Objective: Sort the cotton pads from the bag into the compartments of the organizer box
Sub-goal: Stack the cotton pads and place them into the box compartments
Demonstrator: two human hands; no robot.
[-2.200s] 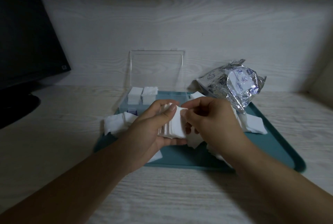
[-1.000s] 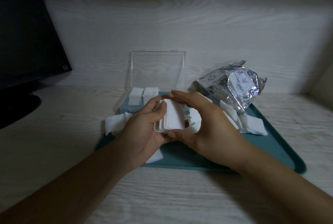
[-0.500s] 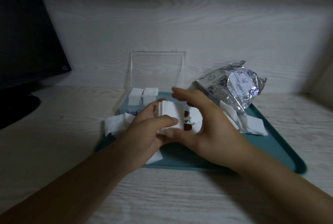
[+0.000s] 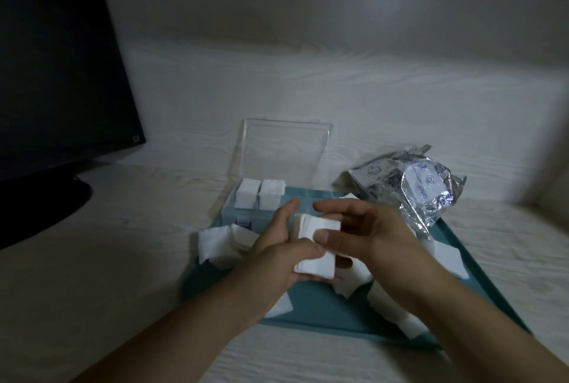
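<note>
A stack of white square cotton pads (image 4: pixel 317 247) sits upright between both hands above the teal tray (image 4: pixel 314 308). My left hand (image 4: pixel 277 256) grips the stack from the left and below. My right hand (image 4: pixel 366 234) pinches it from the right, thumb on the front pad. Behind them stands the clear organizer box (image 4: pixel 246 213) with its lid (image 4: pixel 283 151) raised; two rear compartments hold stacked pads (image 4: pixel 260 194). The crumpled silver bag (image 4: pixel 412 188) lies at the tray's back right.
Loose pads lie scattered on the tray: a pile at the left (image 4: pixel 218 244), some at the right (image 4: pixel 446 256) and near the front (image 4: pixel 397 311). A dark monitor (image 4: pixel 55 80) stands at the left on the pale wooden desk (image 4: pixel 107 275). A wall closes the back.
The stack has stayed between both hands while they squared it. My right hand's thumb has come onto the front pad and my left hand has shifted lower. The camera view has tilted slightly.
</note>
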